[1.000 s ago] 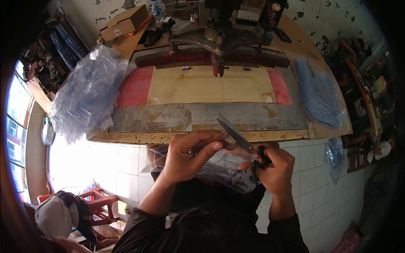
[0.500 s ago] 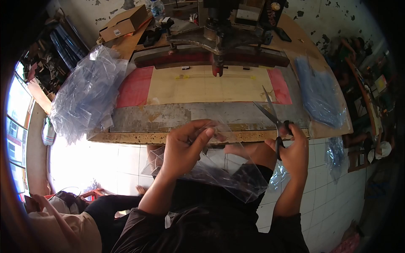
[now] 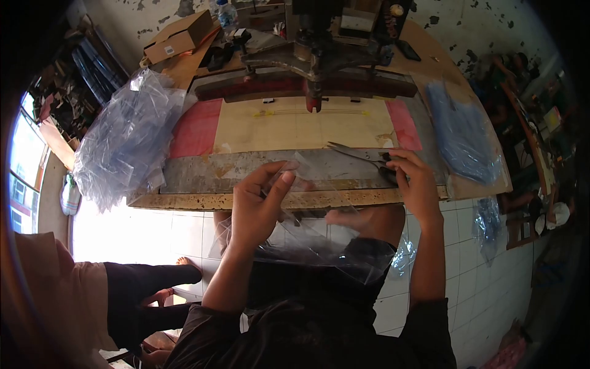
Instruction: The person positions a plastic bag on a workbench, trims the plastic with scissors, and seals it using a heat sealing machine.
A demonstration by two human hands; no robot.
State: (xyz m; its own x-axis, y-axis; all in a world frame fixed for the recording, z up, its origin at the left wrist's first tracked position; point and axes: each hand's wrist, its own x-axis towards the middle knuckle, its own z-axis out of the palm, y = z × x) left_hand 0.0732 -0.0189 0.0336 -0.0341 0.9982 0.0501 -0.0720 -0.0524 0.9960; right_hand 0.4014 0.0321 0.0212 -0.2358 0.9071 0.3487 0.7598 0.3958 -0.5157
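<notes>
Plastic film [image 3: 329,246] hangs pinched in left grip [image 3: 258,203], half-curled right grip [image 3: 417,181] at scissors [image 3: 358,154], hold unclear, box [image 3: 179,37] contents hidden.

A heavy metal machine [image 3: 312,56] and heaped plastic [image 3: 131,136] mark a workshop.

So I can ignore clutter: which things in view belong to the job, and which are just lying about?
Apparently in the job:
clear plastic, in the left hand
scissors, at the right hand
perhaps the left plastic heap

Apparently lying about:
cardboard box
bottle
</notes>
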